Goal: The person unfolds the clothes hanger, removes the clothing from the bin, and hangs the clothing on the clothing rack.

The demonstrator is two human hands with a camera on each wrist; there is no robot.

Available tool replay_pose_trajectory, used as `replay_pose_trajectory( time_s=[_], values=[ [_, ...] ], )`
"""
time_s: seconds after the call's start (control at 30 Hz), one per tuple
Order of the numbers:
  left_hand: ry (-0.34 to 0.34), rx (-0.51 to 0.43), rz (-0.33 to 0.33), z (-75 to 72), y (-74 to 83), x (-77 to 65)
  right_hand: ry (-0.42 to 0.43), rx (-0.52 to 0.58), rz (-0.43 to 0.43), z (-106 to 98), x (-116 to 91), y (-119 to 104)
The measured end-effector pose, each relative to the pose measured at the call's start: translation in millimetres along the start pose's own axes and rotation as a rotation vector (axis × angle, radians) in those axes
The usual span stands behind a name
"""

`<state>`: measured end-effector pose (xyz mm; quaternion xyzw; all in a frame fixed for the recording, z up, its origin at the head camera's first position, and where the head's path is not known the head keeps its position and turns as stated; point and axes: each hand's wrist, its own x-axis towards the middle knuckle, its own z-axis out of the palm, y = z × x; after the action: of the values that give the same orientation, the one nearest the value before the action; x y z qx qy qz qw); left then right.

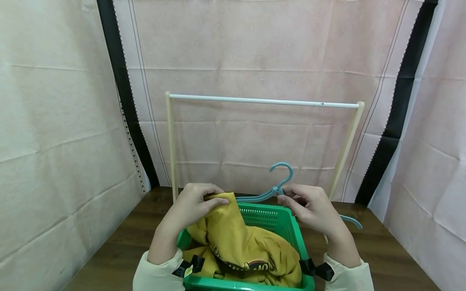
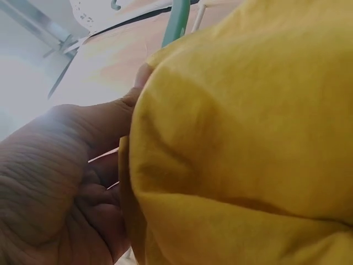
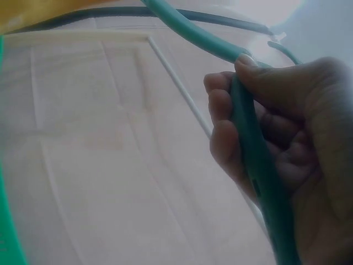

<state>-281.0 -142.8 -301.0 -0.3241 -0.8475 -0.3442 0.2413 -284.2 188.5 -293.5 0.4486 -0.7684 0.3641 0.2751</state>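
A yellow shirt [image 1: 247, 242] with a dark print lies bunched in a green basket [image 1: 300, 242], one part raised out of it. My left hand [image 1: 198, 204] pinches that raised fold between thumb and fingers; the cloth [image 2: 231, 121] fills most of the left wrist view. My right hand [image 1: 309, 204] grips a blue clothes hanger [image 1: 260, 198] by one arm near its hook, which points up. The hanger's other arm reaches left to the shirt beside my left fingers, and its end is hidden there. In the right wrist view my fingers curl round the hanger [image 3: 251, 138].
Behind the basket stands a rack with a white crossbar [image 1: 262, 101] and cream posts [image 1: 170, 145]. Everything rests on a brown wooden table [image 1: 120, 250]. Pale cloth walls [image 1: 236, 52] with black strips enclose the back and sides.
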Motion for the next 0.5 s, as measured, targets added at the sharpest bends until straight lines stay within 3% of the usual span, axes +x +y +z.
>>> replay_pose_trajectory(
  time_s=[0.27, 0.5],
  values=[
    [0.028, 0.029, 0.03, 3.4, -0.3, 1.0, 0.015, -0.016, -0.011, 2.1, -0.7, -0.6],
    [0.134, 0.002, 0.077, 7.6, 0.8, 3.5, 0.018, -0.016, -0.015, 2.4, 0.0, -1.7]
  ],
)
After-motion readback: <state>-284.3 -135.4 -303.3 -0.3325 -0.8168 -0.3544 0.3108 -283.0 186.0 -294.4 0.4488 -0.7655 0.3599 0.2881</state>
